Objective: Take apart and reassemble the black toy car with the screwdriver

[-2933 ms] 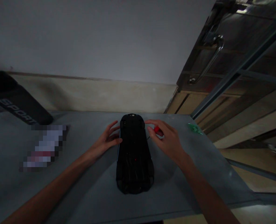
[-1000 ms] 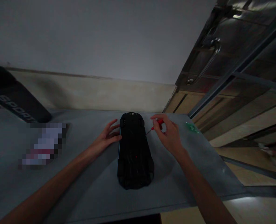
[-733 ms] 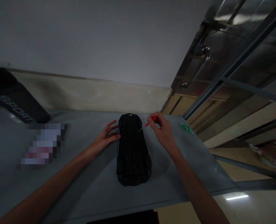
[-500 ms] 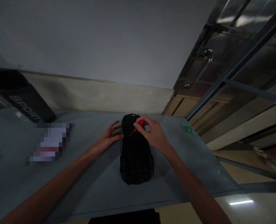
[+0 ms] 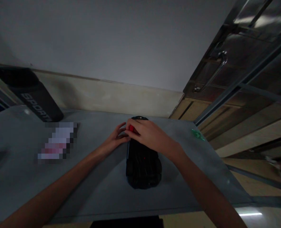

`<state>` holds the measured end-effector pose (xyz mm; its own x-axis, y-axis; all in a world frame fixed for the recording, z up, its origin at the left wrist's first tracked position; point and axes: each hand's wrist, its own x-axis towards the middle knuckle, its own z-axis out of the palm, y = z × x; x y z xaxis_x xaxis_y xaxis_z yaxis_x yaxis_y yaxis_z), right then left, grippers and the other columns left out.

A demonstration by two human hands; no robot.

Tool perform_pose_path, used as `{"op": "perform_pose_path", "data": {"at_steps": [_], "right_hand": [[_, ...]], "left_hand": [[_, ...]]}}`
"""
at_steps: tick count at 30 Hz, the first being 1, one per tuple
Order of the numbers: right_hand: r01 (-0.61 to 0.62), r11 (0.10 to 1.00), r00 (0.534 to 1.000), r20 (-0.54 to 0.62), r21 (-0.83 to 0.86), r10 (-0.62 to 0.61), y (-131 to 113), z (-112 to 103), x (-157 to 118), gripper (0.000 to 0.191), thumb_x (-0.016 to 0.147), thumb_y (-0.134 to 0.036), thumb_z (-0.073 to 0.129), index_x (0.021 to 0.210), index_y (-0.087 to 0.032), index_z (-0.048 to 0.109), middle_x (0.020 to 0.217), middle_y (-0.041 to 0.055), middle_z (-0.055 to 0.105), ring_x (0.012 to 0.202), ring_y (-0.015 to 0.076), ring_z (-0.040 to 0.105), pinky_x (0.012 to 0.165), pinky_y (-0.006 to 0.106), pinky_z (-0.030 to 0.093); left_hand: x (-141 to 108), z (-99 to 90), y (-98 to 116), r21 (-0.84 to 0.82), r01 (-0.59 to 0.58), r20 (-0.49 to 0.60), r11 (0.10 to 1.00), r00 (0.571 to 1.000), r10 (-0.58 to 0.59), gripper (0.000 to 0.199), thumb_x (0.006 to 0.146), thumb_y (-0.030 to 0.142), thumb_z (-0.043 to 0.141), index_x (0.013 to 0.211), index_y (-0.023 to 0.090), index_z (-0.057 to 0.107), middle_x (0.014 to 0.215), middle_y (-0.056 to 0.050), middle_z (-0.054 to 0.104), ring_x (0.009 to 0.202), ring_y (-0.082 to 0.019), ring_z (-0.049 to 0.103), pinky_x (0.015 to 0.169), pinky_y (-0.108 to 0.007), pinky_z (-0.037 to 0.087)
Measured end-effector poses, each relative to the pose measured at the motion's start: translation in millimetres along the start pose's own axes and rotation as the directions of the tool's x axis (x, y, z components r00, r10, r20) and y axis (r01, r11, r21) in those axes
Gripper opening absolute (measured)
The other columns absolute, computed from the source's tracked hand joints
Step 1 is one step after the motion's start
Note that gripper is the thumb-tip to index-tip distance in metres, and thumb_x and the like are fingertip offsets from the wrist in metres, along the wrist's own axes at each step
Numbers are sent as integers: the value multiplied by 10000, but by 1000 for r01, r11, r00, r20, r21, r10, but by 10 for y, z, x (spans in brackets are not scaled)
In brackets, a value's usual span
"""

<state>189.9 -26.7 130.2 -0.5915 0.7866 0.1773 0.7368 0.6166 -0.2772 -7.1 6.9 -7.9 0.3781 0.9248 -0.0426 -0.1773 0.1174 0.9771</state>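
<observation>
A black toy car (image 5: 142,161) lies upside down on the grey table, its underside facing up. My right hand (image 5: 145,133) reaches over its far end, fingers pinched round the red handle of a small screwdriver (image 5: 131,128). The screwdriver's shaft and tip are hidden behind my fingers. At the car's left side is my left hand (image 5: 116,137), its fingers apart and curved, with the fingertips touching or close against the car's edge near the far left corner.
A dark bottle marked SPORT (image 5: 40,101) stands at the back left of the table (image 5: 95,190). In front of it lies a blurred-out flat item (image 5: 58,141). A small green plastic packet (image 5: 198,134) lies near the right edge. A wall rises behind, and metal bars run along the right.
My right hand has moved left over the car's far end and turned the screwdriver, so its shaft no longer shows. The left hand stays by the car. The view has shifted slightly.
</observation>
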Motion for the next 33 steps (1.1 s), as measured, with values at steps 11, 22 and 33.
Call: {"op": "perform_pose_path", "data": {"at_steps": [11,22,33], "right_hand": [[-149,949,985,44,-277,168,-223,-61,26,236,1223,-300,566,1312,-168,741,1090,101,872,929,241,808,720,347,442],[-129,958,991,9,-255,136,-148,-13,-5,262,1223,-332,556,1280,-169,753,962,128,847,798,267,771,659,378,397],[83,996,996,23,25,-83,0,37,-38,142,1130,-138,601,1241,-192,671,1086,85,782,969,226,719,844,351,495]], "left_hand": [[-34,-19,35,28,28,8,999,1000,-28,933,856,348,941,1683,344,509,1759,-125,608,1526,-379,670,1302,-549,498],[-18,-44,-10,12,37,6,999,999,-37,1003,845,371,966,1712,322,463,1744,-146,606,1457,-386,704,1301,-569,495],[-59,7,77,50,4,38,999,999,-5,915,871,377,928,1656,216,486,1589,-171,722,1463,-418,686,1287,-581,489]]}}
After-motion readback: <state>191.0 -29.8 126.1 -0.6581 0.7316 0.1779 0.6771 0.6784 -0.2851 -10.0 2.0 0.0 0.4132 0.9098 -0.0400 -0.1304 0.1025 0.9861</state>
